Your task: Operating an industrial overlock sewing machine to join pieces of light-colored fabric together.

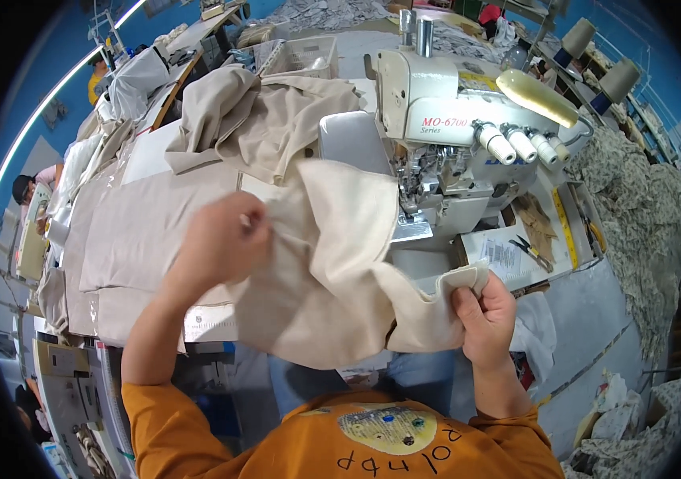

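Observation:
A cream fabric piece (pixel 316 295) drapes in folds over the table edge, above my lap. Its right end is pinched between the thumb and fingers of my right hand (pixel 486 319), just in front of the overlock sewing machine (pixel 444 104). My left hand (pixel 229 237) is blurred by motion, its fingers curled in, at the left edge of the same piece; whether cloth is between those fingers is hidden. Under and beside my left hand lie flat beige fabric panels (pixel 149 227). The raised part of the cream piece reaches close to the machine's needle area (pixel 428 188).
Behind the panels sits a crumpled beige fabric heap (pixel 269 112), with a white plastic basket (pixel 300 57) beyond. Black-handled snips (pixel 534 251) and a yellow tape measure (pixel 566 227) lie right of the machine. A patterned fabric pile (pixel 636 215) fills the far right. Other people work at left.

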### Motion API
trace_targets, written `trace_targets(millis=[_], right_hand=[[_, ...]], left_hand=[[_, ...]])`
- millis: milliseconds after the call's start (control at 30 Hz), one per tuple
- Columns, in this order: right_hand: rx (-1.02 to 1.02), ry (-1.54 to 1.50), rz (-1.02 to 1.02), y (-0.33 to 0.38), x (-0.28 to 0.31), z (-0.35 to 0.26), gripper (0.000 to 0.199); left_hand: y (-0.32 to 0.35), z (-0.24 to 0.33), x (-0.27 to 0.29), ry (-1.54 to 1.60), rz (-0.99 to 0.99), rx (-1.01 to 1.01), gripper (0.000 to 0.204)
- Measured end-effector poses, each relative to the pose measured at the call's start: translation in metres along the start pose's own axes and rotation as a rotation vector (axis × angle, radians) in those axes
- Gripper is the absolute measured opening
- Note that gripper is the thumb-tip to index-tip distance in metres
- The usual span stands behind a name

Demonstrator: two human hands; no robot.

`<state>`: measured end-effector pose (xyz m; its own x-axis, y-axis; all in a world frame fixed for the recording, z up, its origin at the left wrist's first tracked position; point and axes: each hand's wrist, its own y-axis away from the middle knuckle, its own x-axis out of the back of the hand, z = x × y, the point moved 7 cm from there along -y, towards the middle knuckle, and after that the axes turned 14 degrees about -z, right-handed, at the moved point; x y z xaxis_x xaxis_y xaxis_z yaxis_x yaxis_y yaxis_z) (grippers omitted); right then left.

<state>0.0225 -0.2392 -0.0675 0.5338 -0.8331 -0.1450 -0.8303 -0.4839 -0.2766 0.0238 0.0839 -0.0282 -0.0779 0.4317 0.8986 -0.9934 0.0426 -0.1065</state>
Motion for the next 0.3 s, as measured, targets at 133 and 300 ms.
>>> trace_targets(millis=[133, 300], right_hand=[[-0.078, -0.059, 0.04, -0.018, 0.003, 0.021, 0.021], [-0.036, 0.176, 0.053, -0.043, -0.001, 0.037, 0.027]], left_hand=[[0.002, -0.022, 0.072, 0.188, 0.03, 0.032, 0.01], [-0.037, -0.059, 0.036, -0.114, -0.181, 0.044, 0.024]])
